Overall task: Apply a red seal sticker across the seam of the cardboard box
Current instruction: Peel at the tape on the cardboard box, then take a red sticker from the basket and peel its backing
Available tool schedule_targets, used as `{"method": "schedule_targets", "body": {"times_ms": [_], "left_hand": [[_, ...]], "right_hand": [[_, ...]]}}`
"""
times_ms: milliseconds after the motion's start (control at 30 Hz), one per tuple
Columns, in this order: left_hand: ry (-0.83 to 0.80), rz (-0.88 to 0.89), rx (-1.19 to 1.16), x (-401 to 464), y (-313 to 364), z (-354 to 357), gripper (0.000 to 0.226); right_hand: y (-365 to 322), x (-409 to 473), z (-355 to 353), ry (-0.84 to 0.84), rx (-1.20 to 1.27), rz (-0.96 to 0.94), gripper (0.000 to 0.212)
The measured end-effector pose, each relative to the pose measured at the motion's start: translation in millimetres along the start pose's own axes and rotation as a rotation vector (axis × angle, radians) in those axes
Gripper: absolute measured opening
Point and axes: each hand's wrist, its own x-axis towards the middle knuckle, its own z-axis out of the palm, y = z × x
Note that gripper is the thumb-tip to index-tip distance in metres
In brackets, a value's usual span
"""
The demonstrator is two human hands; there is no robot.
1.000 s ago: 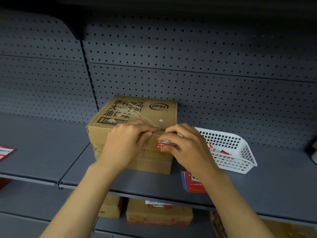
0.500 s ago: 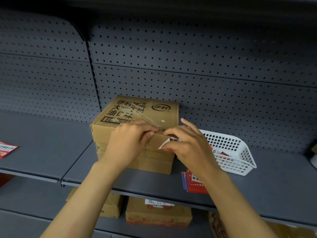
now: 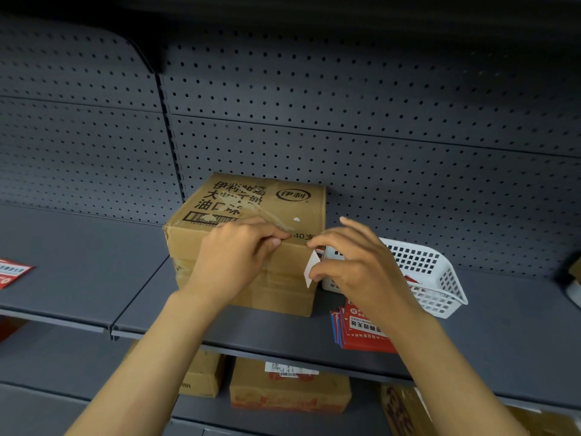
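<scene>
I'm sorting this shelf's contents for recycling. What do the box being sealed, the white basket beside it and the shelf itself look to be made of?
Cardboard box: brown corrugated card, matte, with creased edges and scuffed print.
White basket: likely moulded plastic, slightly glossy, with gridded walls.
Shelf: probably painted sheet metal, smooth dark grey, with a thin folded front lip and a perforated back panel.
</scene>
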Motion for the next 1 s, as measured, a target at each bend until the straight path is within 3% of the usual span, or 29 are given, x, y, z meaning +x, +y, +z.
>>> {"method": "schedule_targets", "body": {"times_ms": [433, 700, 800, 867, 933, 1000], "left_hand": [[0.019, 0.008, -0.005, -0.4, 4.4, -2.0, 0.017], [-0.075, -0.057, -0.001, 3.2, 7.2, -6.4, 0.019], [-0.194, -0.159, -0.134, 13.9, 16.8, -18.4, 0.023], [-0.169, -0.195, -0.227, 18.8, 29.5, -26.6, 0.024], [-0.104, -0.157, -0.330, 21.0, 49.1, -35.5, 0.028], [-0.185, -0.086, -0.604, 19.3, 73.0, -47.4, 0.035]], "right_hand": [[9.1, -21.4, -22.2, -0.001, -0.011, -0.026, 0.026], [18.8, -20.8, -67.8, 0.158, 0.085, 0.126, 0.021], [18.3, -14.1, -80.2, 0.157, 0.131, 0.150, 0.015], [16.3, -7.3, -88.6, 0.146, 0.169, 0.150, 0.016], [14.3, -0.8, -97.5, 0.135, 0.172, 0.149, 0.018], [12.5, 6.0, -105.6, 0.105, 0.150, 0.134, 0.017]]}}
